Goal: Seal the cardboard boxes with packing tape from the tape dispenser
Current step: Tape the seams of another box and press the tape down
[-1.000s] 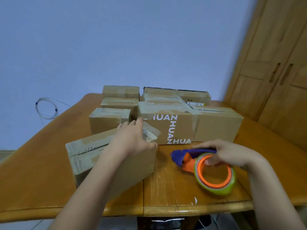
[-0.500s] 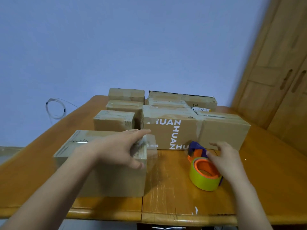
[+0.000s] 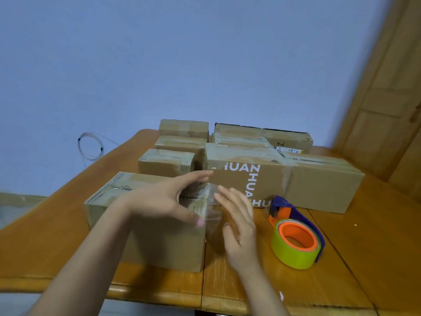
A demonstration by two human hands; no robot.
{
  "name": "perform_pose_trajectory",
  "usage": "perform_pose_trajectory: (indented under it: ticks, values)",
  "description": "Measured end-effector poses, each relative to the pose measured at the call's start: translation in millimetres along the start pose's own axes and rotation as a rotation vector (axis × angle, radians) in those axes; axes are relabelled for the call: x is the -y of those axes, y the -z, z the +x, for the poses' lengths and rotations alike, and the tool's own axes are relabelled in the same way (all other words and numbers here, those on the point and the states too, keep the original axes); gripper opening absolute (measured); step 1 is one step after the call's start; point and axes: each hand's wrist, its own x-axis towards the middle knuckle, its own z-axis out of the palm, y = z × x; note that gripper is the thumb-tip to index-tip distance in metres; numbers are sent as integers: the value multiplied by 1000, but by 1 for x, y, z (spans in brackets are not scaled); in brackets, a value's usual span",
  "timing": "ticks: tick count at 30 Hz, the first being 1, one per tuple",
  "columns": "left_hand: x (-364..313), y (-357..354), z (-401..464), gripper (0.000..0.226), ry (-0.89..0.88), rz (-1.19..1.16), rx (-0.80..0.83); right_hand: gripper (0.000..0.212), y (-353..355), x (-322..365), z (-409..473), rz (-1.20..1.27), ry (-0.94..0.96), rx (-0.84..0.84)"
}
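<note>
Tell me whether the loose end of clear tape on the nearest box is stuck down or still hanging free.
Hanging free. The clear tape end juts past the nearest box at its right edge, unstuck, between the left hand and right hand.

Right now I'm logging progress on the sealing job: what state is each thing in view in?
Front cardboard box: closed, loose clear tape flap sticking off its right end.
Tape dispenser: set down on the table, unheld.
Left hand: open, on the box's right top edge.
Right hand: open, beside the flap.
ZHUAN box: closed, taped.
Rear boxes: closed.
</note>
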Motion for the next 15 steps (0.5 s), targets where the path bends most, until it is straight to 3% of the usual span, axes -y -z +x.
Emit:
perform_pose_trajectory:
  ticks: [6,12,15]
  values:
    - [2,2,-1,86,3,-165,19,62,-2,-5,-14,19,-10,113]
    - [3,0,1,84,33,-135,17,76,-2,-2,-20,170,-127,313]
    - [1,0,1,82,56,-146,-4,60,0,-3,-15,264,-175,203]
